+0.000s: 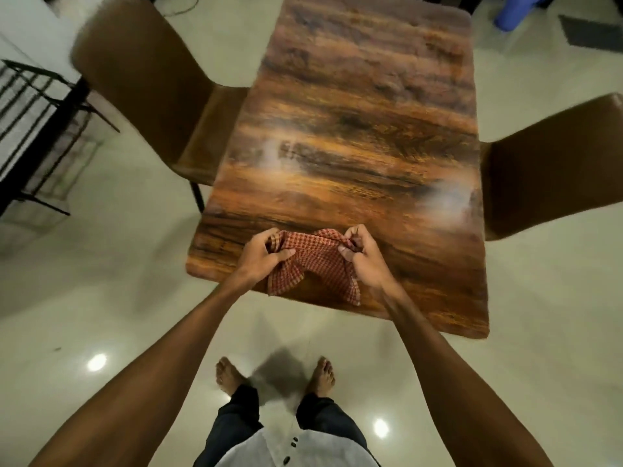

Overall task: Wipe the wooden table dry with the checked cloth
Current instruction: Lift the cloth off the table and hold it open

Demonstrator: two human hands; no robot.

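Observation:
A red and cream checked cloth [312, 262] is stretched between both hands over the near end of the wooden table [357, 136]. My left hand [261, 257] grips its left edge. Its right edge is bunched in my right hand [362, 256]. Two corners of the cloth hang down toward the table's near edge. Pale glossy patches show on the tabletop at mid left and at the right edge; whether they are water or reflected light I cannot tell.
A brown chair [158, 89] stands tucked at the table's left side and another brown chair [553, 166] at its right. A black metal rack [37, 136] stands at far left. My bare feet are on the glossy tiled floor [111, 281].

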